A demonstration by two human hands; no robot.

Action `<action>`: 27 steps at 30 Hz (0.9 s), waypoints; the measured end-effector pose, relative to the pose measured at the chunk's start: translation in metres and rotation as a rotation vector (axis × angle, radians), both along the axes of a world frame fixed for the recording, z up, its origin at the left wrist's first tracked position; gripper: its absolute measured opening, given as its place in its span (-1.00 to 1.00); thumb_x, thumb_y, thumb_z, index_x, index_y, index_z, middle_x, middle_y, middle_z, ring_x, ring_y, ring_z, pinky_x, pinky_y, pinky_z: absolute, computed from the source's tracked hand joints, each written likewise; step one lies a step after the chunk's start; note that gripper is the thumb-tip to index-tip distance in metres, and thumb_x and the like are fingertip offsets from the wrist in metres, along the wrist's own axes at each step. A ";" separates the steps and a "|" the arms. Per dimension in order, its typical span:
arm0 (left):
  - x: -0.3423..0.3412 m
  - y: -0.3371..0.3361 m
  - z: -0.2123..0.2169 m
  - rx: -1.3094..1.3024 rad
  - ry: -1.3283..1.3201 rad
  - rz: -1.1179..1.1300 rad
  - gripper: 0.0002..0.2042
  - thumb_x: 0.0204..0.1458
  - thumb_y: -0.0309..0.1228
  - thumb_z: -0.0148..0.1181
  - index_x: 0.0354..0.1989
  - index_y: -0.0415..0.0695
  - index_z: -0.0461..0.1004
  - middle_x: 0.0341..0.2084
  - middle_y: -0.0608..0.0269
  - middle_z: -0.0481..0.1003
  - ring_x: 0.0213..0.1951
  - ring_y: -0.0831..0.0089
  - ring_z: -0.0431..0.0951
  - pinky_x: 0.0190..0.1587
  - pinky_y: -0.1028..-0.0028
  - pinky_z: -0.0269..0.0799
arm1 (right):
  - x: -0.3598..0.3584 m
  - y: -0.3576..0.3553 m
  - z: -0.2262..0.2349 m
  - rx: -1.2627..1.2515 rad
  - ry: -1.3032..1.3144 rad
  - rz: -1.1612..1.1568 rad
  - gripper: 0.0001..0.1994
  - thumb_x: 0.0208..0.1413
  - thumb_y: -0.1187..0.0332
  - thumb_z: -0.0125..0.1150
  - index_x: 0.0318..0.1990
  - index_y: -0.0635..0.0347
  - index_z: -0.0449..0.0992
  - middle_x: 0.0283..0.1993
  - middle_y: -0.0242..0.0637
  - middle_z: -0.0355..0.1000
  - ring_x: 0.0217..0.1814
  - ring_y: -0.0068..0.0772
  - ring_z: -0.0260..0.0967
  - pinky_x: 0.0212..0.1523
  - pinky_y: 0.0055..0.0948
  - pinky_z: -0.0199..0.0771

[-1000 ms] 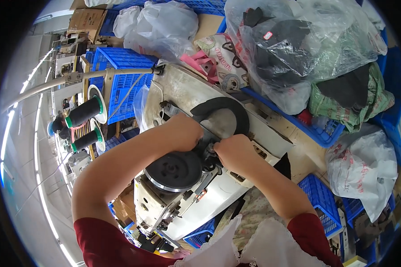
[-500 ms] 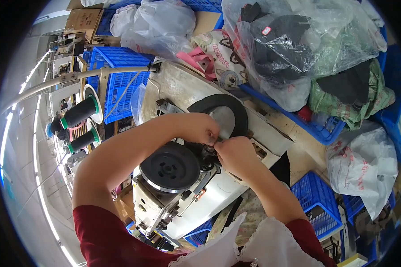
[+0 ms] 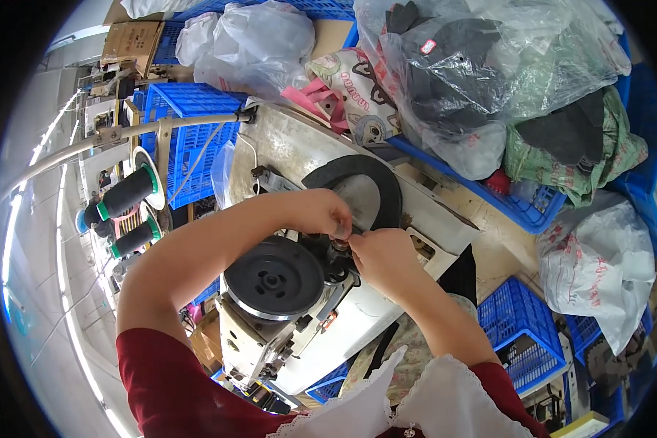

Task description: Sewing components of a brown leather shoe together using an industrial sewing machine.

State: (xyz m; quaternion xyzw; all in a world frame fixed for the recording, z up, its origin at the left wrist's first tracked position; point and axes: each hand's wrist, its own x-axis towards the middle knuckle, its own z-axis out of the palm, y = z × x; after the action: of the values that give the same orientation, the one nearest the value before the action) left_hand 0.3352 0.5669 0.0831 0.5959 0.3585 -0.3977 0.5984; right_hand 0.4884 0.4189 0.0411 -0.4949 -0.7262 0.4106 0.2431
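Observation:
My left hand [image 3: 327,213] and my right hand [image 3: 384,255] meet fingertip to fingertip above a sewing machine [image 3: 242,332]. The fingers of both are pinched together; whatever they hold is small and mostly hidden. Just to the left of the fingertips sits the machine's round black handwheel [image 3: 274,277]. Beyond my hands, a thick curved black strip [image 3: 385,182] arcs over the pale worktable [image 3: 285,135]. Dark metal parts of the machine [image 3: 336,266] lie right under my fingers.
Black thread spools [image 3: 128,191] stand at the left, near a metal pole [image 3: 135,130]. A blue crate [image 3: 197,150] is behind them. Clear plastic bags with dark cloth [image 3: 452,73] fill the far right, beside a green sack [image 3: 555,171]. Another blue crate [image 3: 518,328] stands right of me.
My hands stay over the same spot, with fingertips still close together. The left fingers have shifted slightly. The whole view has moved a little.

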 end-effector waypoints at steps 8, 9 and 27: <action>0.008 0.000 -0.011 0.047 -0.048 -0.131 -0.80 -0.01 -0.36 0.21 -0.27 -0.19 0.61 -0.40 0.16 0.58 -0.27 0.36 0.56 -0.16 0.37 0.44 | 0.000 -0.003 -0.001 0.053 -0.005 -0.010 -0.87 -0.06 0.37 0.22 -0.34 0.17 0.56 -0.55 -0.31 0.48 -0.47 -0.28 0.52 -0.44 -0.32 0.49; 0.008 -0.001 -0.013 0.036 -0.067 -0.139 -0.81 -0.02 -0.37 0.21 -0.28 -0.19 0.61 -0.41 0.16 0.58 -0.27 0.36 0.56 -0.16 0.36 0.44 | 0.001 -0.004 -0.001 0.053 -0.004 -0.009 -0.87 -0.06 0.37 0.22 -0.34 0.17 0.56 -0.55 -0.31 0.48 -0.47 -0.28 0.52 -0.44 -0.32 0.49; 0.025 0.017 0.035 0.219 0.084 -0.428 -0.77 -0.03 -0.29 0.18 -0.31 -0.18 0.62 -0.36 -0.01 0.58 -0.27 0.11 0.59 -0.22 0.21 0.45 | -0.001 -0.005 0.002 0.028 -0.035 -0.038 -0.95 -0.07 0.39 0.21 -0.46 0.10 0.47 -0.54 -0.32 0.46 -0.41 -0.28 0.51 -0.40 -0.30 0.49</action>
State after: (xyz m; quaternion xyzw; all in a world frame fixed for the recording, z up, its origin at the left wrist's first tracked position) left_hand 0.3602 0.5840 0.1181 0.7025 0.2896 -0.4988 0.4169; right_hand 0.4876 0.4134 0.0432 -0.5122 -0.7265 0.3870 0.2451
